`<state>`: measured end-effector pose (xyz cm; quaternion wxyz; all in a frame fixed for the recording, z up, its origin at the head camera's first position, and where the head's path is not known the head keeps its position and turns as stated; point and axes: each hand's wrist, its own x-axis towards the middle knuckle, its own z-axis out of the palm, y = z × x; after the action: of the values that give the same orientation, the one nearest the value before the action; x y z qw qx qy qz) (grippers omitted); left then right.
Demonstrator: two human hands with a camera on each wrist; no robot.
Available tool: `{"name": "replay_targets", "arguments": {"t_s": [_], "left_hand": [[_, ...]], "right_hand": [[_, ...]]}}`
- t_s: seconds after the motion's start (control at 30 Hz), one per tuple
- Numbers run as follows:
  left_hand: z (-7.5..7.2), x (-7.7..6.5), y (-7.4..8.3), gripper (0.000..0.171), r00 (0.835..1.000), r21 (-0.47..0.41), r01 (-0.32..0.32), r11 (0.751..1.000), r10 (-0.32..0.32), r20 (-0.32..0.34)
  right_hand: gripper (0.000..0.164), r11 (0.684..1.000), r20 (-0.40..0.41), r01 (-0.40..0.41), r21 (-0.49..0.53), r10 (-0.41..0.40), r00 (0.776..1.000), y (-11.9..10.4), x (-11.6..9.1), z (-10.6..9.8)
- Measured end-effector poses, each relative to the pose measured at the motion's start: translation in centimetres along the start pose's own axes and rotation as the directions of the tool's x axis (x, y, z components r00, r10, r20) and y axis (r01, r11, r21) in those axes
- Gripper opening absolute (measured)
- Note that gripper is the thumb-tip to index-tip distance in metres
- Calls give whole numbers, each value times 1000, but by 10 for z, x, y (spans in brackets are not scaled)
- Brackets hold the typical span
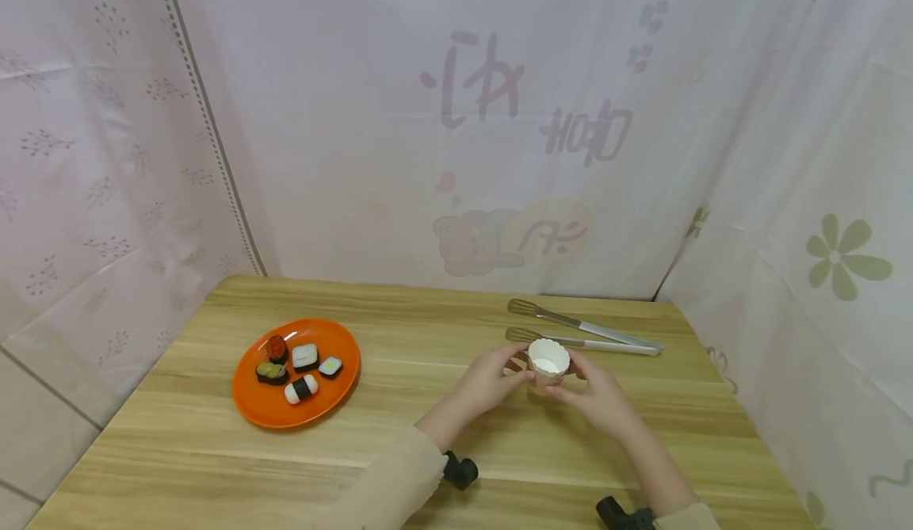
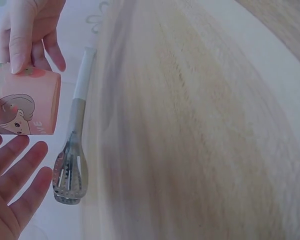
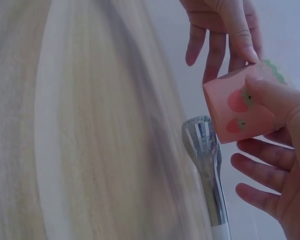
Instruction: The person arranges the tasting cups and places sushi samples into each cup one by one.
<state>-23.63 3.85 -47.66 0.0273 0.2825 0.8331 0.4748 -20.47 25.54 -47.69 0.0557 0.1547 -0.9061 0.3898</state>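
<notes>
A small pink paper baking cup point(image 1: 548, 358) with a scalloped rim is held above the table between both hands, its white inside facing up. Strawberries are printed on one side of the cup point(image 3: 242, 107), and a cartoon face marks another side in the left wrist view. From the left, the left hand point(image 1: 488, 379) pinches it between thumb and fingers. On the opposite side, the right hand point(image 1: 597, 397) grips it likewise, thumb on the near wall. Some fingers of each hand spread away from the cup.
Behind the cup lie metal tongs point(image 1: 620, 343) with slotted ends, their arms spread apart. To the left, an orange plate point(image 1: 250, 403) carries several sushi pieces point(image 1: 305, 357). Patterned curtains point(image 1: 357, 158) hang along the wooden table's point(image 1: 428, 324) back and sides.
</notes>
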Motion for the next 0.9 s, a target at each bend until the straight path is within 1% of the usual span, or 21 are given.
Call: {"name": "replay_targets", "arguments": {"t_s": [0.17, 0.23, 0.33, 0.4, 0.57, 0.77, 0.9], "left_hand": [[-4, -3, 1, 49, 1000, -14, -22, 1000, 22, -6], [-5, -4, 2, 49, 1000, -18, -24, 1000, 24, -10], [-7, -6, 3, 48, 1000, -16, -26, 1000, 26, -16], [-8, -7, 4, 47, 999, -15, -36, 999, 36, -21], [-11, -11, 4, 44, 997, -7, -64, 998, 64, -33], [-16, -16, 4, 46, 998, -14, -51, 999, 51, -43], [-21, -21, 5, 47, 997, -23, -55, 998, 54, -50]], "right_hand": [[65, 1000, -14, 28, 2, -28, 1000, -6, -1, 1], [69, 1000, -16, 17, 10, -17, 1000, -9, -2, 1], [72, 1000, -18, 0, 30, 1, 1000, -13, -3, 2], [71, 999, -30, -7, 51, 8, 1000, -16, -4, 4], [68, 994, -53, 14, 111, -8, 999, -21, -4, 10], [71, 991, -67, 23, 134, -15, 998, -24, -4, 15], [71, 989, -73, 38, 145, -28, 997, -28, -3, 16]]}}
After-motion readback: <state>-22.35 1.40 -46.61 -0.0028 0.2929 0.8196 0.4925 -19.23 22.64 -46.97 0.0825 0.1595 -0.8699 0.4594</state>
